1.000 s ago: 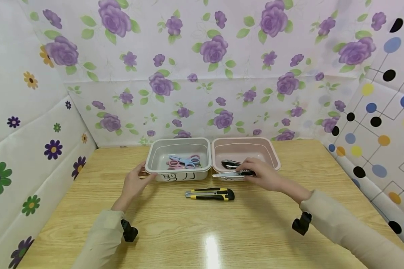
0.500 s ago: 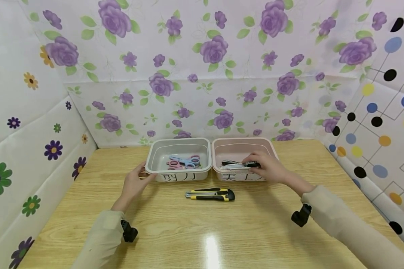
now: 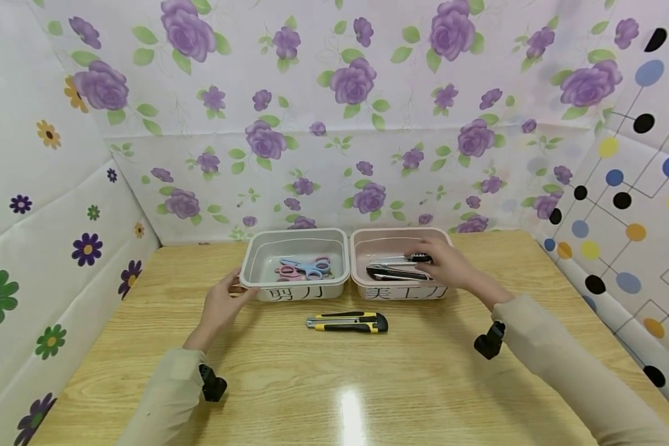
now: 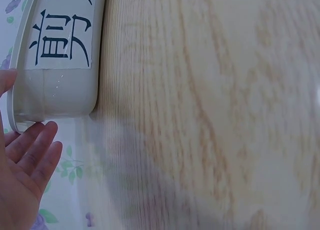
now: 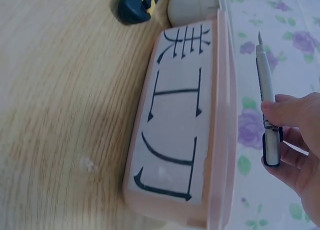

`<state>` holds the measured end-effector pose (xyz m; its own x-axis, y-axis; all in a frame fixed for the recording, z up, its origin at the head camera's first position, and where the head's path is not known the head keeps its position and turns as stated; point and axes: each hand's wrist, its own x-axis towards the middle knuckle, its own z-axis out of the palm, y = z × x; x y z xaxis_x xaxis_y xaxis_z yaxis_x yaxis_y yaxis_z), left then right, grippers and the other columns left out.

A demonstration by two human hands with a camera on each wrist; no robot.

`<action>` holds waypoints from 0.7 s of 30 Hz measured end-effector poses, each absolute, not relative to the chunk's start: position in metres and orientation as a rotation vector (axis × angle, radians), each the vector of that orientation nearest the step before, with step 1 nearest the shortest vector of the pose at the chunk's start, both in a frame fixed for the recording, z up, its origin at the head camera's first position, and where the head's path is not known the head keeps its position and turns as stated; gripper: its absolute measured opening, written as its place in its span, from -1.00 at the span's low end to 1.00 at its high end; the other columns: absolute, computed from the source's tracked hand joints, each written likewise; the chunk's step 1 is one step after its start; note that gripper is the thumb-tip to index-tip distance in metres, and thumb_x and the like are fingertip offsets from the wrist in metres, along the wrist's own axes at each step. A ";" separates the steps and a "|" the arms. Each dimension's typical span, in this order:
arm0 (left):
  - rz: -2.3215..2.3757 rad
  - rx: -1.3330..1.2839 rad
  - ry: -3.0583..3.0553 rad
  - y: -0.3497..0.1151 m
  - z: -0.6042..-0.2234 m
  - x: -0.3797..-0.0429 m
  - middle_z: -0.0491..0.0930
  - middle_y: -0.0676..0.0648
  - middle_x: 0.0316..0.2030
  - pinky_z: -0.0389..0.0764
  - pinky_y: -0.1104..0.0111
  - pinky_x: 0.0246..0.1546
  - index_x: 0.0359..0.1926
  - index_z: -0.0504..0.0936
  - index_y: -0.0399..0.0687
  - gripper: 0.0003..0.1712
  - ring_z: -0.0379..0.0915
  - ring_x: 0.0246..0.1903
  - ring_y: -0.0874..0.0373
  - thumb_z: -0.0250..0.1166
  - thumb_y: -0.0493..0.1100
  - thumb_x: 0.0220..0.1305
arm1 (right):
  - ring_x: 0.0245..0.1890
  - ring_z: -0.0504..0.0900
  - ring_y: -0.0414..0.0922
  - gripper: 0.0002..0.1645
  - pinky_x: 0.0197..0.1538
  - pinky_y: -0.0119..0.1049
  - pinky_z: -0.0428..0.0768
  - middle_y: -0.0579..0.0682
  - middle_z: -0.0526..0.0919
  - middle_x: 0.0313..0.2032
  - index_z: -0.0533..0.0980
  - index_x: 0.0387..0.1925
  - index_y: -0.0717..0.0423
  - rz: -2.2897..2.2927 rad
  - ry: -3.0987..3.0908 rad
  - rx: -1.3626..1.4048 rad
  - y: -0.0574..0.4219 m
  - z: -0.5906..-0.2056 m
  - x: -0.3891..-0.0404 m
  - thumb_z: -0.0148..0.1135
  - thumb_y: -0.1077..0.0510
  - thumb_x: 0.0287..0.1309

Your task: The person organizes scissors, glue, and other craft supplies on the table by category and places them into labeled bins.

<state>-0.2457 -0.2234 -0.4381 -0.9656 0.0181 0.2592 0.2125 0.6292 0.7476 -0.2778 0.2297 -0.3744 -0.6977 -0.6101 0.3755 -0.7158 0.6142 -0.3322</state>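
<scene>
My left hand [image 3: 221,308] holds the front left corner of the grey bin [image 3: 334,290], thumb at the rim and fingers against the outer side. Blue scissors [image 3: 314,270] and pink scissors [image 3: 287,271] lie inside that bin. Over the pink bin [image 3: 362,248], my right hand [image 3: 445,265] pinches a slim silver utility knife [image 5: 267,89] with a dark end, its blade tip pointing left in the head view. Below it in the bin lies a black utility knife [image 3: 393,273]. A yellow and black utility knife [image 3: 347,321] rests on the table in front of the bins.
Both bins stand side by side at the back of the wooden table [image 3: 290,384], each with a written label on its front. Flowered cloth [image 3: 312,161] hangs close behind them. A dotted cloth [image 3: 607,248] borders the right side.
My right hand has moved the silver utility knife from the pink bin's front edge back over its inside. The black knife in the bin shows more. My left hand stays put.
</scene>
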 end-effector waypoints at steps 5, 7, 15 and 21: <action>-1.255 -0.176 -2.629 -0.223 -0.437 -0.246 0.56 -0.31 -0.10 0.55 0.24 -0.28 0.22 0.32 -0.27 -0.31 0.54 -0.20 -0.09 0.31 -0.07 0.12 | -0.21 0.42 0.01 -0.68 -0.30 -0.18 0.36 0.14 0.49 -0.19 0.56 -0.13 0.21 0.655 -2.659 1.009 0.236 -0.378 -0.284 0.24 0.41 0.00; -1.252 -0.176 -2.635 -0.224 -0.438 -0.246 0.55 -0.31 -0.10 0.55 0.24 -0.28 0.22 0.32 -0.27 -0.30 0.54 -0.19 -0.09 0.31 -0.06 0.12 | -0.24 0.42 -0.01 -0.68 -0.31 -0.19 0.36 0.14 0.48 -0.19 0.56 -0.12 0.21 0.648 -2.683 0.981 0.239 -0.379 -0.286 0.23 0.40 0.02; -1.251 -0.167 -2.626 -0.224 -0.440 -0.248 0.56 -0.29 -0.10 0.57 0.25 -0.29 0.21 0.33 -0.25 -0.32 0.54 -0.21 -0.08 0.32 -0.08 0.10 | -0.28 0.42 -0.01 -0.70 -0.33 -0.19 0.36 0.17 0.46 -0.15 0.56 -0.13 0.23 0.642 -2.731 0.929 0.242 -0.386 -0.291 0.24 0.37 0.03; -1.274 -0.166 -2.622 -0.225 -0.440 -0.248 0.56 -0.29 -0.09 0.56 0.24 -0.28 0.22 0.33 -0.25 -0.31 0.54 -0.21 -0.07 0.32 -0.08 0.10 | -0.20 0.43 0.04 -0.71 -0.26 -0.13 0.42 0.16 0.48 -0.18 0.56 -0.14 0.24 0.637 -2.742 0.929 0.241 -0.393 -0.297 0.25 0.36 0.03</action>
<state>-0.2482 -0.2248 -0.4402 -0.9692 0.0053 0.2462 0.1968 0.6174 0.7616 -0.2969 0.2407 -0.3931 -0.7894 -0.5374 0.2968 -0.6132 0.7133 -0.3394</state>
